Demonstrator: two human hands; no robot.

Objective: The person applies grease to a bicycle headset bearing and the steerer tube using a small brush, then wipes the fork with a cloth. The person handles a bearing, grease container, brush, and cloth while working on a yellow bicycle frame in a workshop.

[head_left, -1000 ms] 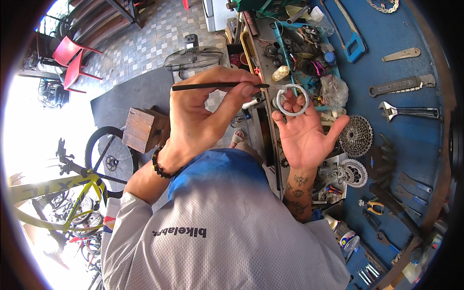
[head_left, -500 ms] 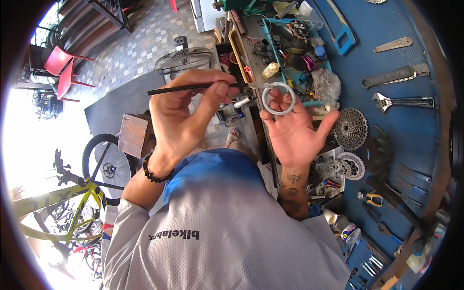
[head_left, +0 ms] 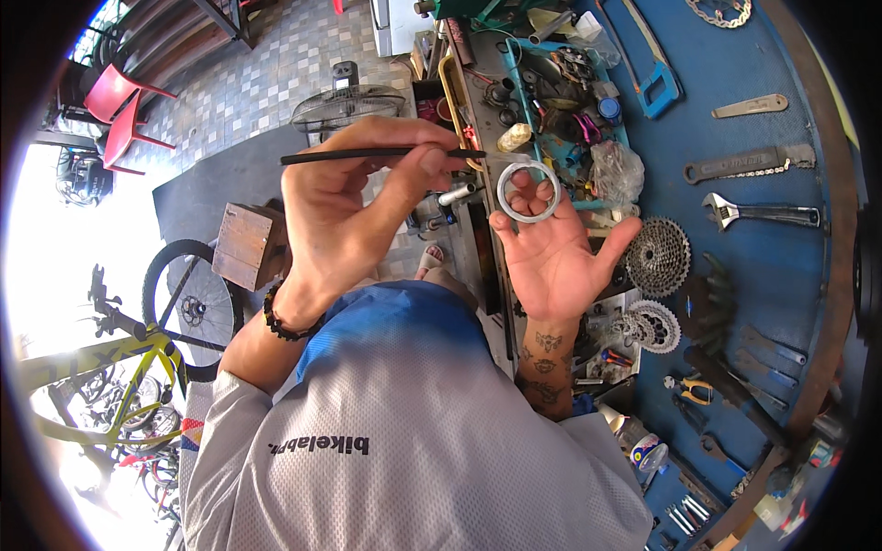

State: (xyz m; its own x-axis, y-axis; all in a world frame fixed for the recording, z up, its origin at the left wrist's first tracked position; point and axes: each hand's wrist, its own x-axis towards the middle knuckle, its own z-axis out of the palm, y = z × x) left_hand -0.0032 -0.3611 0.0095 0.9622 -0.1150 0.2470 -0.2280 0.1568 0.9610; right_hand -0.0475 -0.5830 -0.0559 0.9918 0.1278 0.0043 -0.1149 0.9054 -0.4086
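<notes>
My left hand (head_left: 354, 216) is closed on a slim black-handled brush (head_left: 312, 158), pinched between thumb and fingers. Its pale, translucent tip (head_left: 503, 158) is at the upper rim of a silver metal ring (head_left: 504, 188); I cannot tell whether they touch. My right hand (head_left: 556, 271) lies palm up, with its middle fingers curled inside and under the ring, supporting it, and the thumb spread out. A cassette (head_left: 658, 255) is just right of this hand, and a cream bottle (head_left: 514, 138) stands beyond the ring.
A blue bench (head_left: 753, 248) carries a hacksaw (head_left: 661, 90), adjustable wrench (head_left: 763, 215) and pliers (head_left: 695, 390). A teal parts tray (head_left: 514, 69) lies ahead, near a fan (head_left: 347, 106). A wooden box (head_left: 243, 243), yellow bicycle (head_left: 138, 354) and red chairs (head_left: 119, 138) are left.
Both hands, brush and ring have shifted left in the picture, along with much of the background. The brush tip stays at the ring's upper rim.
</notes>
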